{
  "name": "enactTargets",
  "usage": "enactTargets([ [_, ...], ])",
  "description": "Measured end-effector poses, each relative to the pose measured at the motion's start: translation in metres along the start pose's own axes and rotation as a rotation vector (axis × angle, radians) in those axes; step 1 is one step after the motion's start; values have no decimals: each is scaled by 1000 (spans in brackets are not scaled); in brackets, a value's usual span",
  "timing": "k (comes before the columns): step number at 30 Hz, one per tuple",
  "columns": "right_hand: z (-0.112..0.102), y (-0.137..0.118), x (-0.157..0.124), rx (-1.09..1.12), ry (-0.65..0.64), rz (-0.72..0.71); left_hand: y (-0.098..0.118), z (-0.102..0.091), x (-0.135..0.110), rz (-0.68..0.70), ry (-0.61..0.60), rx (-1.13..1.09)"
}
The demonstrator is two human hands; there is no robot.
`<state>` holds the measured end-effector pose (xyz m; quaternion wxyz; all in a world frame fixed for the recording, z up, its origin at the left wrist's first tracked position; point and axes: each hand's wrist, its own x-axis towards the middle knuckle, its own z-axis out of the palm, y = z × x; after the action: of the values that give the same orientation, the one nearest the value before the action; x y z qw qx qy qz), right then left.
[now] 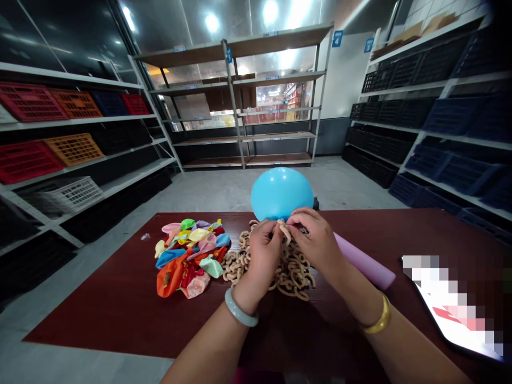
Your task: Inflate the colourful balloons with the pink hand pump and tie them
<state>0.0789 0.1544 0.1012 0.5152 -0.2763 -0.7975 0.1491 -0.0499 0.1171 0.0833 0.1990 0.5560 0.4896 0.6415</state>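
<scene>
An inflated blue balloon [282,193] stands just beyond my hands, its lower end at my fingertips; its neck is hidden by my fingers. My left hand [264,248] and my right hand [314,234] are both closed in a pinch, meeting at a small curved tan piece [285,231]. Which fingers also grip the balloon's neck, I cannot tell. Beneath and around them lies a heap of similar curved tan pieces [294,274]. Left of that heap is a colourful pile of deflated balloons [190,255].
A lilac cylinder [366,261] lies slanting on the dark red table [116,304], right of the heap. A tablet or phone with a lit screen [448,312] is at the table's right. Shelves with crates [74,149] line both sides; a metal rack [240,106] stands behind.
</scene>
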Motion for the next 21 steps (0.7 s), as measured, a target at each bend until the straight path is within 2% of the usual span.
enactTargets([
  [7,1,0,-2,-91,114,-9,-1,0,1,82,-99,-3],
  [11,-2,-2,-3,-84,84,-51,-1,-2,2,125,-128,32],
  [17,-4,-6,-3,-88,53,-84,-1,-3,2,135,-108,82],
  [21,-4,-5,-4,-75,101,-80,-3,-3,1,195,-94,141],
])
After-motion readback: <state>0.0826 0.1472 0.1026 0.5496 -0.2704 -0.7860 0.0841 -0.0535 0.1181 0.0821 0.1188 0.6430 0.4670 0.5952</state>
